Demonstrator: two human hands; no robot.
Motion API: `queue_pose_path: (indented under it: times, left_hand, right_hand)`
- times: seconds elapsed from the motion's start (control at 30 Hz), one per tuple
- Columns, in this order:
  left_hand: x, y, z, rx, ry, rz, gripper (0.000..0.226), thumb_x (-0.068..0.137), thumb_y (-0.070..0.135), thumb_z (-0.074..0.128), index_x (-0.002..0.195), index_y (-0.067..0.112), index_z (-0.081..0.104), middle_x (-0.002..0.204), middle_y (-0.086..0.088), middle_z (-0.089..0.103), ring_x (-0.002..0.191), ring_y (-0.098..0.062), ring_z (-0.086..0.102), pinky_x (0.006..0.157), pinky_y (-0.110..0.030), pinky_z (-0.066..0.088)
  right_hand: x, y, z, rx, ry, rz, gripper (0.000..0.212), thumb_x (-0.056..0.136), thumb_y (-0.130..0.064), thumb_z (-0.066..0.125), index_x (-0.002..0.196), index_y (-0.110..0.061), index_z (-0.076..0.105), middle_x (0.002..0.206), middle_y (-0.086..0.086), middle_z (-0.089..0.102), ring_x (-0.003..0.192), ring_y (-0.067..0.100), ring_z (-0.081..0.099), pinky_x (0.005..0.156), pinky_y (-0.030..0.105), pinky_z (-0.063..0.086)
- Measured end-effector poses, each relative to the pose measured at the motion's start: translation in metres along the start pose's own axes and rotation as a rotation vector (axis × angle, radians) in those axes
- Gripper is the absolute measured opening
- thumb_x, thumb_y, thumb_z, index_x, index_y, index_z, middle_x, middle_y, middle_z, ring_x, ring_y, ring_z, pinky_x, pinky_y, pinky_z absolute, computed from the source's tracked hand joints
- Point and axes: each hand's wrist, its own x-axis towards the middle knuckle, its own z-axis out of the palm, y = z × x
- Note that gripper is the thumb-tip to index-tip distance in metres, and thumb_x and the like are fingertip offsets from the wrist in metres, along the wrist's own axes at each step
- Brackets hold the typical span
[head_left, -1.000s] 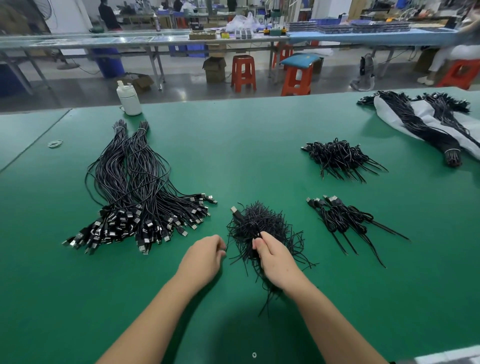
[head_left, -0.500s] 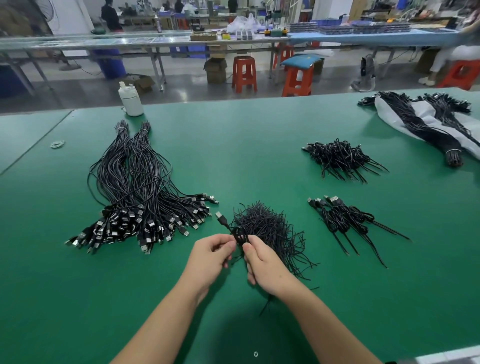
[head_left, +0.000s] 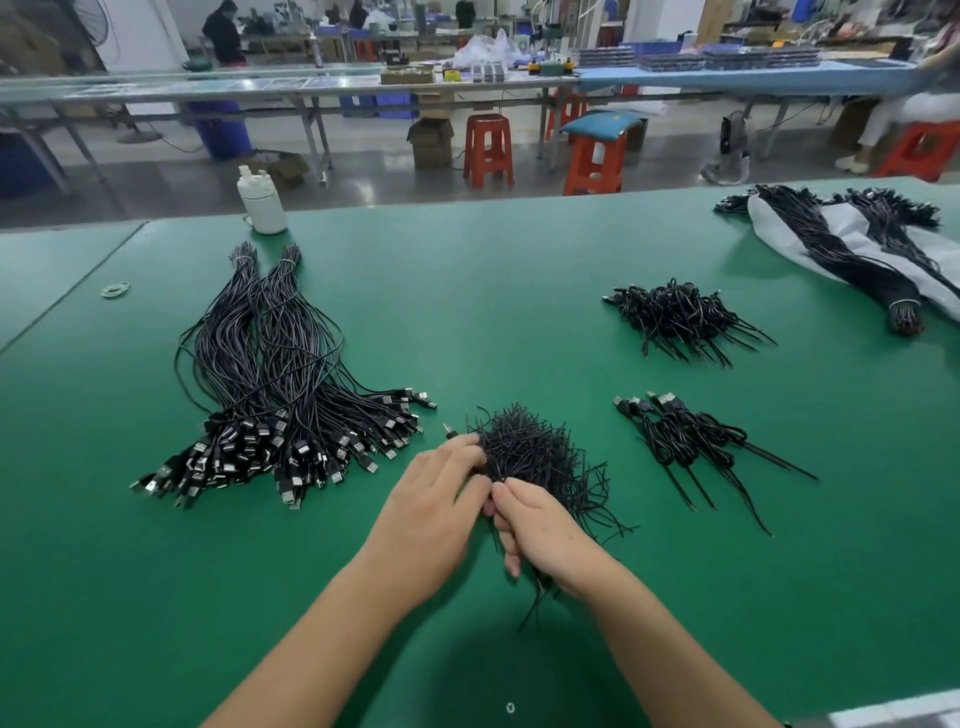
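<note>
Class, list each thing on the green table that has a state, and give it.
Thin black USB cable: held by both hands.
Left hand: grips cable.
Right hand: pinches cable.
White plastic bottle: upright.
Long black cable bundles: tied at far end, lying flat.
Short coiled black cables: coiled, lying loose.

Green table (head_left: 493, 291), cable bundles (head_left: 270, 364), wire pile (head_left: 535, 452)
</note>
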Motion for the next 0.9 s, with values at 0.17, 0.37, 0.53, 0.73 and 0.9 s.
queue_pose_path:
  times: [0.17, 0.37, 0.53, 0.73, 0.9]
  left_hand:
    - [0.005, -0.002, -0.002, -0.062, -0.125, 0.089, 0.026, 0.077, 0.002, 0.043, 0.087, 0.009, 0.066, 0.108, -0.008, 0.068, 0.097, -0.024, 0.066, 0.089, -0.032, 0.047]
    - [0.009, -0.001, 0.004, -0.386, -0.186, -0.455, 0.016, 0.092, 0.003, 0.061, 0.084, 0.017, 0.062, 0.092, 0.006, 0.056, 0.083, -0.01, 0.052, 0.077, -0.016, 0.038]
    - [0.017, -0.005, 0.004, -0.482, -0.383, -0.753, 0.026, 0.092, 0.017, 0.065, 0.072, 0.033, 0.059, 0.082, 0.012, 0.063, 0.075, 0.001, 0.052, 0.065, -0.006, 0.036]
    - [0.016, -0.017, 0.002, -0.572, -0.532, -0.873, 0.017, 0.085, 0.032, 0.075, 0.071, 0.023, 0.069, 0.058, 0.011, 0.058, 0.05, -0.003, 0.044, 0.047, -0.016, 0.033]
    - [0.015, -0.014, 0.001, -0.532, -0.456, -0.871, 0.021, 0.084, 0.039, 0.076, 0.071, 0.022, 0.074, 0.055, 0.007, 0.058, 0.047, -0.006, 0.04, 0.045, -0.018, 0.032]
  right_hand:
    - [-0.003, 0.001, -0.001, 0.062, -0.098, 0.046, 0.033, 0.107, -0.032, 0.036, 0.079, -0.016, 0.043, 0.056, -0.01, 0.036, 0.046, 0.012, 0.032, 0.042, 0.028, 0.039]
    - [-0.011, -0.007, 0.0, -0.108, -0.101, 0.018, 0.017, 0.097, -0.025, 0.041, 0.083, -0.015, 0.042, 0.061, -0.006, 0.038, 0.047, 0.011, 0.036, 0.048, 0.031, 0.036]
    - [-0.018, -0.007, -0.006, -0.853, -0.034, -0.244, 0.029, 0.106, -0.042, 0.034, 0.087, -0.021, 0.039, 0.08, -0.004, 0.048, 0.076, 0.023, 0.05, 0.071, 0.041, 0.042]
    - [-0.022, -0.006, -0.007, -1.1, -0.066, -0.311, 0.029, 0.107, -0.042, 0.027, 0.095, -0.021, 0.043, 0.088, 0.0, 0.052, 0.077, 0.026, 0.053, 0.067, 0.037, 0.034]
    - [-0.023, -0.004, -0.004, -1.126, -0.055, -0.268, 0.032, 0.108, -0.042, 0.026, 0.087, -0.02, 0.038, 0.074, -0.003, 0.044, 0.07, 0.027, 0.048, 0.065, 0.038, 0.03]
